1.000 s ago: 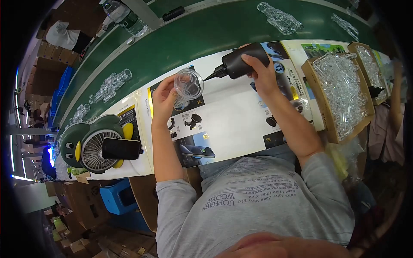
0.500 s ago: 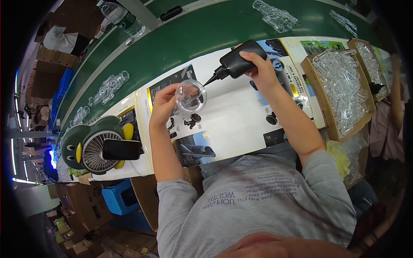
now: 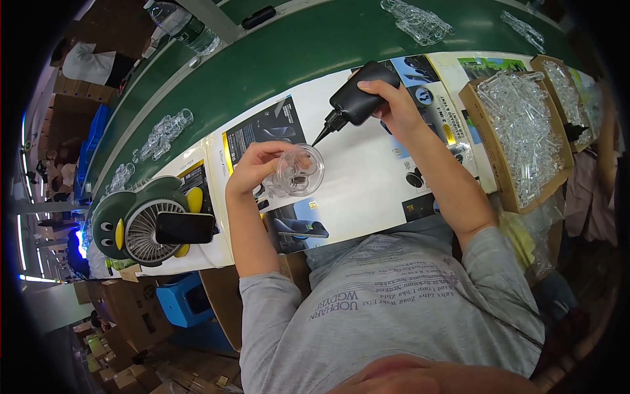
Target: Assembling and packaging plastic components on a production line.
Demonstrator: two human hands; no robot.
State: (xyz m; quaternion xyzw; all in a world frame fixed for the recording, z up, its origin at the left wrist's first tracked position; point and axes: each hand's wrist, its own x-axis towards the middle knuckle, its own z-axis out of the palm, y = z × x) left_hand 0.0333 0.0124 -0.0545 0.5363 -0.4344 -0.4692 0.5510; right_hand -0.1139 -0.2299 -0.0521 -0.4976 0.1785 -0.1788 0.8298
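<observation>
Closed around a clear plastic piece with a round rim point(image 3: 303, 188), my left hand point(image 3: 254, 167) holds it above the printed white sheet point(image 3: 367, 197). What its fingertips grip inside or behind the clear plastic is hard to make out. My right hand point(image 3: 392, 105) is wrapped around a black squeeze bottle point(image 3: 361, 95), tilted down to the left. The bottle's thin tapered nozzle tip is at the upper right of the round rim; whether it touches cannot be told.
On the right stands a cardboard box point(image 3: 518, 141) full of clear plastic parts. More clear parts point(image 3: 163, 134) lie on the green table point(image 3: 275, 72). A penguin-shaped fan point(image 3: 141, 226) with a phone point(image 3: 184, 228) is at the left. A water bottle point(image 3: 184, 29) stands at the far left.
The clear piece in my left hand has moved down and slightly right, and its rim has tilted. My right hand has shifted slightly left, with the bottle's nozzle pointing more steeply down.
</observation>
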